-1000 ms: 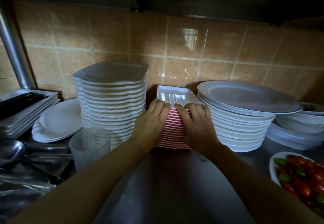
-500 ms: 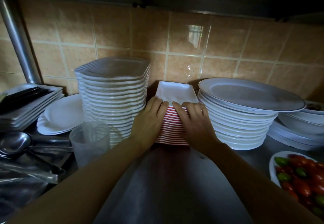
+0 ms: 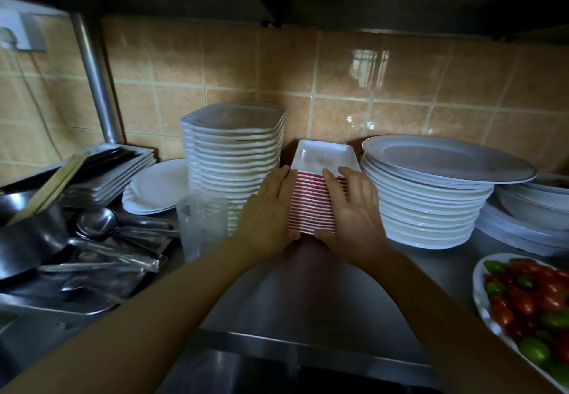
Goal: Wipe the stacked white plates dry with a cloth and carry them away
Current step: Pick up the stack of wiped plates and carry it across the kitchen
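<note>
You are gripping a stack of small rectangular dishes [image 3: 312,205] with both hands on the steel counter [image 3: 308,295]. The stack's sides are striped red and white, and the top dish [image 3: 323,155] is showing a plain white inside. Your left hand [image 3: 269,212] is wrapping the stack's left side, fingers reaching up to the top rim and thumb tucking under the bottom edge. Your right hand [image 3: 354,212] is doing the same on the right side, fingers lying spread across the stripes and thumb hooking at the base. Whether the stack is resting on the counter or sitting just off it is hard to tell in this dim light.

The stack is standing between two taller piles and close to the tiled wall [image 3: 338,85]. Just beside your left hand is rising a pile of wavy-edged white plates [image 3: 234,159], with a clear plastic cup [image 3: 201,224] standing in front of it. Just beside your right hand is sitting a pile of round white plates [image 3: 431,196], and further right more white bowls and plates [image 3: 529,208] are stacking up. At the far right edge a white plate of red and green cherry tomatoes [image 3: 529,304] is lying near your right forearm. On the left, steel ladles and utensils [image 3: 101,233] are lying in a heap, behind them flat rectangular trays [image 3: 120,168].
</note>
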The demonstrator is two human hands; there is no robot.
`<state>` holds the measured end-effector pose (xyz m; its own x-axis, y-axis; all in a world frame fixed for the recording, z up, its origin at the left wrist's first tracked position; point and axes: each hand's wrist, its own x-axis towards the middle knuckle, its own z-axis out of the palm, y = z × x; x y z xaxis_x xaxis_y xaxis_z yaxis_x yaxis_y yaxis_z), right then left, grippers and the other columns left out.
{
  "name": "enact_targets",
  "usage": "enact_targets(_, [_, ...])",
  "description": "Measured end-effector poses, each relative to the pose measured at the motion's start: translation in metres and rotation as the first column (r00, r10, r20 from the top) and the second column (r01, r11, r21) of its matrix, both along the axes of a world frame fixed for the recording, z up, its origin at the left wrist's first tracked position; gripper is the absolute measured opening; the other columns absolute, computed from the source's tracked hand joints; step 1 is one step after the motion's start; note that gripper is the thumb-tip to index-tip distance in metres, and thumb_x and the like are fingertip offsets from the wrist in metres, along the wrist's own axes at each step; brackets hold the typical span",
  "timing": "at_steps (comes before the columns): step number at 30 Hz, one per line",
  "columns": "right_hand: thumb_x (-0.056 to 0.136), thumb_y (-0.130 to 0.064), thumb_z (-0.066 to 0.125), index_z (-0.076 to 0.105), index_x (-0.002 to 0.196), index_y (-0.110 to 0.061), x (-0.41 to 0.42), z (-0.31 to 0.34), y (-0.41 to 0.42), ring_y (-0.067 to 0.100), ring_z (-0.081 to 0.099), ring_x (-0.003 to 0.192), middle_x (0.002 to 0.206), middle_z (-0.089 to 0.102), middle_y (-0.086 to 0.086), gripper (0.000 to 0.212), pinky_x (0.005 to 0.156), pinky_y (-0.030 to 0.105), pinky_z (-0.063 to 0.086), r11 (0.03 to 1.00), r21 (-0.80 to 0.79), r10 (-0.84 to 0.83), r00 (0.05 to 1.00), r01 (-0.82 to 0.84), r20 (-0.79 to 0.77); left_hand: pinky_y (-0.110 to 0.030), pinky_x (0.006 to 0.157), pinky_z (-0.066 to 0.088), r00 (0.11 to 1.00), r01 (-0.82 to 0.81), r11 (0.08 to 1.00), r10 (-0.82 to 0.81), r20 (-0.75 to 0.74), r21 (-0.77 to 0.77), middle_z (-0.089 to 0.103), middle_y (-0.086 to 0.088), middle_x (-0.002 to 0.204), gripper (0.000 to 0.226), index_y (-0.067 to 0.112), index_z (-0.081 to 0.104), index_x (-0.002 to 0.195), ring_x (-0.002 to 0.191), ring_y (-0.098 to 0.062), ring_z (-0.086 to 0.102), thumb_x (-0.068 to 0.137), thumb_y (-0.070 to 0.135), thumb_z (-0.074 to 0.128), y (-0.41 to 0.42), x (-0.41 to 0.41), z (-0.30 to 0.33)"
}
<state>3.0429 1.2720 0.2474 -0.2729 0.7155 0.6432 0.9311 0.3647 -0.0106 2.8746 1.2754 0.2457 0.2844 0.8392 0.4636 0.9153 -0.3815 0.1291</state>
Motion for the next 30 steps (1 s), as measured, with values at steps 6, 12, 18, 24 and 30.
enact_targets(6, [0.064,-0.046,0.076,0.027,0.146,-0.016,-0.019,0.007,-0.043,0.032,0.023,0.132,0.146,0.027,0.015,0.099,0.111,0.044,0.017,0.999,-0.029,-0.022,1.0,0.022,0.013,-0.041,0.111,0.028,0.999,-0.014,1.0,0.013,0.049,0.02,0.016,-0.008,0.155,0.11,0.013,0.006,0.15,0.14,-0.023,0.02,0.071,0.041,0.077,-0.047,-0.02,0.01])
enact_targets(12, [0.068,-0.041,0.077,0.024,0.147,-0.016,-0.071,0.012,-0.099,0.032,0.02,0.135,0.147,0.023,0.016,0.098,0.112,0.039,0.017,0.988,-0.116,0.089,0.991,-0.101,-0.1,-0.04,0.111,0.022,0.992,-0.068,0.995,0.059,0.114,0.073,0.018,-0.005,0.155,0.099,0.015,0.011,0.149,0.141,-0.02,0.018,0.076,0.04,0.072,-0.112,-0.075,0.011])
enact_targets(18, [0.069,-0.04,0.075,0.03,0.144,-0.016,-0.159,0.014,-0.145,0.031,0.017,0.137,0.148,0.019,0.013,0.091,0.113,0.042,0.021,0.935,-0.175,0.282,0.947,-0.307,-0.156,-0.047,0.108,0.028,0.96,-0.248,0.968,0.239,0.145,0.045,0.028,-0.002,0.15,0.095,0.016,0.019,0.146,0.137,-0.019,0.026,0.073,0.041,0.074,-0.19,-0.156,0.006])
enact_targets(24, [0.068,-0.042,0.076,0.026,0.144,-0.02,-0.25,0.006,-0.183,0.03,0.015,0.136,0.147,0.017,0.01,0.094,0.112,0.044,0.025,0.859,-0.208,0.444,0.884,-0.467,-0.149,-0.046,0.109,0.028,0.871,-0.485,0.874,0.481,0.105,0.021,0.026,-0.001,0.151,0.092,0.018,0.017,0.147,0.139,-0.019,0.024,0.076,0.043,0.07,-0.269,-0.241,0.001])
enact_targets(30, [0.069,-0.041,0.075,0.024,0.145,-0.019,-0.336,-0.001,-0.21,0.031,0.016,0.135,0.145,0.016,0.009,0.093,0.113,0.043,0.023,0.688,-0.252,0.673,0.728,-0.681,-0.128,-0.042,0.11,0.025,0.693,-0.713,0.7,0.712,0.112,-0.044,0.019,0.001,0.155,0.089,0.018,0.011,0.148,0.14,-0.018,0.02,0.082,0.046,0.064,-0.343,-0.307,-0.014])
